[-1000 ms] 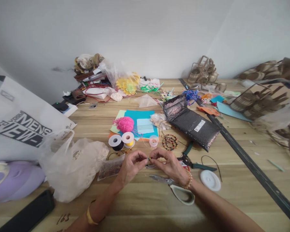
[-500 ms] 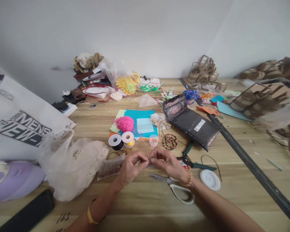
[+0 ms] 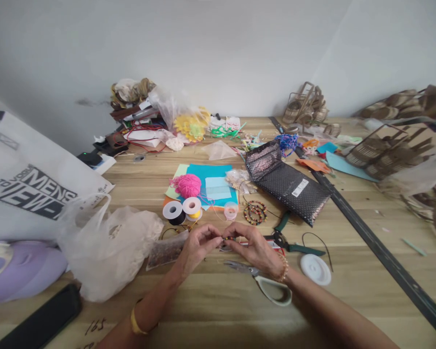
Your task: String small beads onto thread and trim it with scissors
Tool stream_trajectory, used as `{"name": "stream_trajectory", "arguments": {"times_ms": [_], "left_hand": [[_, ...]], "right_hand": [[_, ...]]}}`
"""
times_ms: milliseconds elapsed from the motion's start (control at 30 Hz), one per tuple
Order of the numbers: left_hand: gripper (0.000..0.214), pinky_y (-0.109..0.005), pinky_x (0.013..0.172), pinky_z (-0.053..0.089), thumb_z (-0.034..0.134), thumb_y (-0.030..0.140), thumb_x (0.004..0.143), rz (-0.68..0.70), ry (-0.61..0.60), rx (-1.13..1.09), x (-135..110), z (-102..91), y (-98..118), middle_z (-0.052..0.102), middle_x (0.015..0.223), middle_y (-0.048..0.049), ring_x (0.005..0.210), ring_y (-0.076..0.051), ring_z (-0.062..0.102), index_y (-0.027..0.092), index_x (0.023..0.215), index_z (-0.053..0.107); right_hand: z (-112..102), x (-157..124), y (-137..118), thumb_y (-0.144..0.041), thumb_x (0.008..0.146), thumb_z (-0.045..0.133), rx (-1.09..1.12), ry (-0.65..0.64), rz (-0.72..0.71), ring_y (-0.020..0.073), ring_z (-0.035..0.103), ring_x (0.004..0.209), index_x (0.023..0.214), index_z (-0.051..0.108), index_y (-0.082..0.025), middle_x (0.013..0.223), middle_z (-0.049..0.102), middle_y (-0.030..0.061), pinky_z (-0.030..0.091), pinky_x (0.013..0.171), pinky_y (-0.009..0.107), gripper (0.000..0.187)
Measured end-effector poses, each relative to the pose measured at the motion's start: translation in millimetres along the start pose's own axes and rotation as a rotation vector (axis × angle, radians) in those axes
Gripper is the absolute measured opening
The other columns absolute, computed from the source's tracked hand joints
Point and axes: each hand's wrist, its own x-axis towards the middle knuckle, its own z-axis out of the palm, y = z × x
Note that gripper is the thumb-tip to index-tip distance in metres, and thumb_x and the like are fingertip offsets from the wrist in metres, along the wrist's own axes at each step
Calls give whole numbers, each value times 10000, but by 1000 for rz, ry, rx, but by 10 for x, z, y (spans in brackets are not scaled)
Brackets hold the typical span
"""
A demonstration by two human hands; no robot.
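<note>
Between my two hands is a short string of small coloured beads (image 3: 229, 238). My left hand (image 3: 199, 247) pinches at its left end; what exactly lies in the fingertips is too small to make out. My right hand (image 3: 251, 246) has thumb and forefinger closed on the bead string. Just below the right hand lie scissors (image 3: 274, 291) with pale handles. Green-handled pliers (image 3: 281, 240) sit partly behind that hand. A bag of beads (image 3: 165, 251) is beside the left hand. Beyond the hands are finished-looking bead loops (image 3: 255, 213) and a small clear spool (image 3: 231, 211).
Black and yellow thread spools (image 3: 173, 213) stand near pink yarn (image 3: 187, 185) on coloured sheets (image 3: 218, 172). A black bubble mailer (image 3: 290, 186) lies at right, a white round lid (image 3: 316, 270) nearer. Plastic bag (image 3: 109, 252) and phone (image 3: 36, 320) are at left.
The fingertips have shifted slightly, and a short row of coloured beads now shows at the right fingers. The things on the table stay where they were.
</note>
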Motion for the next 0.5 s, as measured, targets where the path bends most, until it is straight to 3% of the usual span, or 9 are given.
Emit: {"name": "stream_trajectory", "arguments": {"times_ms": [300,500], "left_hand": [[186,-247,643,403,634,311,741,-21,-38,49,7,-9,13,593,685,-14,674,-137,534,133,723,583],[144,-243,630,394,644,265,709,17,-59,63,22,9,-25,577,670,-8,657,-129,512,139,700,574]], "right_hand": [[25,-1,32,-206,855,564,-90,23,-80,144,597,758,884,606,-166,824,642,31,459,696,247,64],[9,-6,-32,-141,802,561,-104,-21,-41,140,589,734,846,578,-170,814,635,28,466,686,246,55]]}}
